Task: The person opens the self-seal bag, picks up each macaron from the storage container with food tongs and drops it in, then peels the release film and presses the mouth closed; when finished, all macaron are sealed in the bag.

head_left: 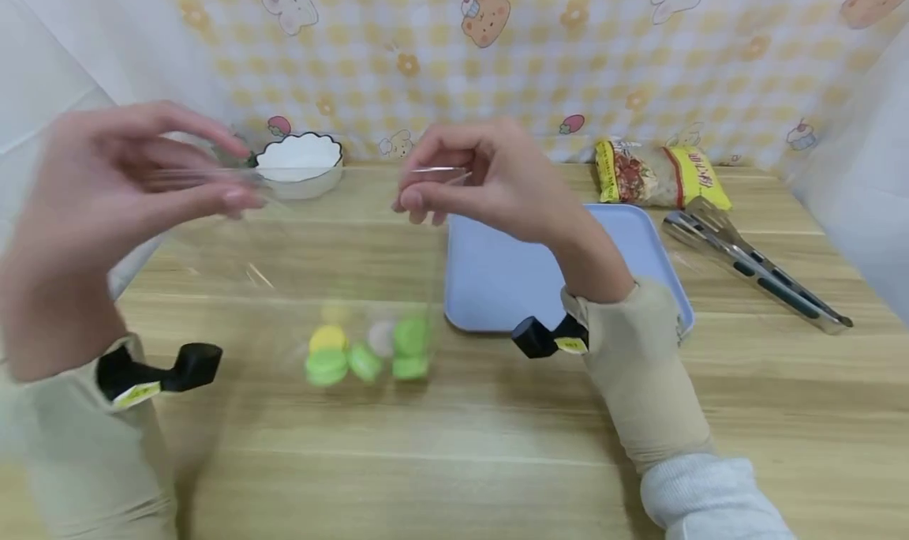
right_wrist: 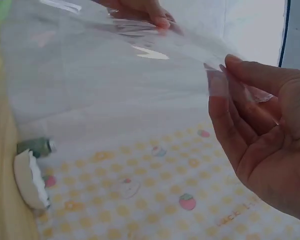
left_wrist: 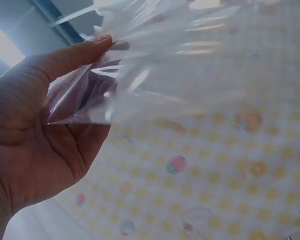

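Observation:
A clear plastic bag (head_left: pixel 341 264) hangs upright over the wooden table, with several macarons (head_left: pixel 365 360) in green, yellow and a pale colour at its bottom. My left hand (head_left: pixel 106 193) pinches the bag's top left corner between thumb and fingers. At the top right corner, my right hand (head_left: pixel 490 181) pinches the film with its thumb against curled fingers. In the left wrist view the clear film (left_wrist: pixel 165 85) stretches away from the thumb tip. Both hands appear in the right wrist view, with the film (right_wrist: pixel 115 75) spread between them.
Behind the bag stands a white scalloped bowl (head_left: pixel 298 161). A blue tray (head_left: pixel 497 279) lies under the right forearm. Farther right are metal tongs (head_left: pixel 760 268) and a yellow food packet (head_left: pixel 660 173). A checked cloth (head_left: pixel 497 74) hangs at the back. A green bottle (right_wrist: pixel 36 146) is near the bowl.

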### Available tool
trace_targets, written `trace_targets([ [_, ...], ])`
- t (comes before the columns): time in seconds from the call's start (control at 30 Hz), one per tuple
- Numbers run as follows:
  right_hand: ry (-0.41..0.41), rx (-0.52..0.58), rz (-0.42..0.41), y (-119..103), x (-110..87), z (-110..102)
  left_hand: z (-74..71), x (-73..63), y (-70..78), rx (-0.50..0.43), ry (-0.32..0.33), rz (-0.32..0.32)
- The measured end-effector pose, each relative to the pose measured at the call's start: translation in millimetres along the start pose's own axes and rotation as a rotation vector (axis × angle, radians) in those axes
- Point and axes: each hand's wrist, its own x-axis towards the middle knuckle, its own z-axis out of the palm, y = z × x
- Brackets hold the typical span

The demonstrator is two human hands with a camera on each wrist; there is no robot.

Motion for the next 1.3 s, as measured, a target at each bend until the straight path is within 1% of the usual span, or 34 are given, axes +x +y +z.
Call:
trace_targets([
  [0.03, -0.001, -0.012, 0.088, 10, 4.3, -1, 14.1, 4.0, 9.8, 0.08, 0.027, -0.088],
  [0.07, -0.007, -0.035, 0.188, 23, 8.6, -2, 24.2, 10.4, 12.6, 0.158, 0.0, -0.167],
  [0.1, -0.016, -0.066, 0.293, 39, 12.9, -3, 32.8, 16.9, 11.6, 0.247, -0.039, -0.263],
  [0.13, -0.033, -0.102, 0.394, 56, 17.5, -4, 37.0, 22.9, 4.6, 0.322, -0.089, -0.359],
  [0.17, -0.048, -0.132, 0.495, 72, 21.8, -6, 38.6, 28.7, -7.0, 0.381, -0.136, -0.444],
  [0.2, -0.062, -0.162, 0.571, 87, 26.0, -7, 38.1, 34.1, -21.7, 0.394, -0.173, -0.496],
  [0.23, -0.07, -0.205, 0.629, 100, 30.2, -8, 36.4, 38.5, -37.8, 0.425, -0.187, -0.537],
  [0.27, -0.067, -0.258, 0.664, 110, 34.8, -9, 34.8, 42.9, -53.4, 0.451, -0.187, -0.555],
  [0.33, -0.04, -0.358, 0.714, 126, 42.4, -13, 33.5, 51.9, -83.0, 0.499, -0.17, -0.547],
  [0.37, -0.03, -0.427, 0.726, 132, 45.3, -16, 34.7, 56.4, -94.8, 0.551, -0.16, -0.542],
  [0.43, -0.021, -0.581, 0.746, 140, 51.3, -21, 38.6, 63.4, -108.7, 0.656, -0.127, -0.528],
  [0.5, -0.042, -0.698, 0.775, 145, 56.4, -23, 43.0, 66.1, -112.4, 0.718, -0.094, -0.534],
  [0.53, -0.062, -0.752, 0.786, 145, 58.1, -24, 44.4, 65.2, -110.7, 0.747, -0.084, -0.537],
  [0.57, -0.077, -0.794, 0.793, 145, 58.8, -24, 45.2, 62.6, -106.8, 0.774, -0.072, -0.538],
  [0.63, -0.09, -0.813, 0.794, 138, 55.9, -23, 44.2, 52.0, -95.4, 0.782, -0.056, -0.526],
  [0.67, -0.091, -0.815, 0.779, 132, 52.2, -23, 42.3, 43.9, -88.1, 0.777, -0.06, -0.521],
  [0.7, -0.083, -0.801, 0.762, 124, 46.6, -23, 40.0, 34.3, -80.9, 0.752, -0.06, -0.512],
  [0.73, -0.081, -0.786, 0.738, 116, 39.5, -22, 37.3, 23.4, -72.7, 0.726, -0.071, -0.526],
  [0.8, -0.084, -0.752, 0.698, 95, 21.8, -21, 31.1, -2.2, -58.0, 0.669, -0.112, -0.578],
  [0.87, -0.09, -0.737, 0.656, 74, 2.2, -17, 26.8, -28.0, -43.2, 0.64, -0.155, -0.635],
  [0.9, -0.094, -0.727, 0.651, 65, -7.3, -15, 25.5, -40.6, -38.0, 0.616, -0.176, -0.656],
  [0.93, -0.106, -0.726, 0.647, 59, -15.9, -12, 25.1, -52.1, -34.0, 0.618, -0.21, -0.676],
  [0.97, -0.12, -0.725, 0.645, 54, -23.4, -9, 25.8, -62.0, -32.1, 0.617, -0.236, -0.674],
  [1.03, -0.172, -0.711, 0.638, 50, -34.6, -2, 30.6, -76.7, -32.6, 0.618, -0.28, -0.642],
  [1.1, -0.254, -0.674, 0.655, 50, -42.0, 8, 38.8, -84.7, -36.5, 0.6, -0.323, -0.61],
  [1.2, -0.37, -0.664, 0.648, 53, -48.0, 27, 52.5, -86.2, -45.0, 0.58, -0.365, -0.582],
  [1.23, -0.387, -0.671, 0.643, 53, -49.2, 34, 56.1, -85.4, -47.6, 0.561, -0.373, -0.581],
  [1.3, -0.391, -0.682, 0.626, 56, -51.0, 44, 61.2, -83.8, -52.5, 0.498, -0.384, -0.59],
])
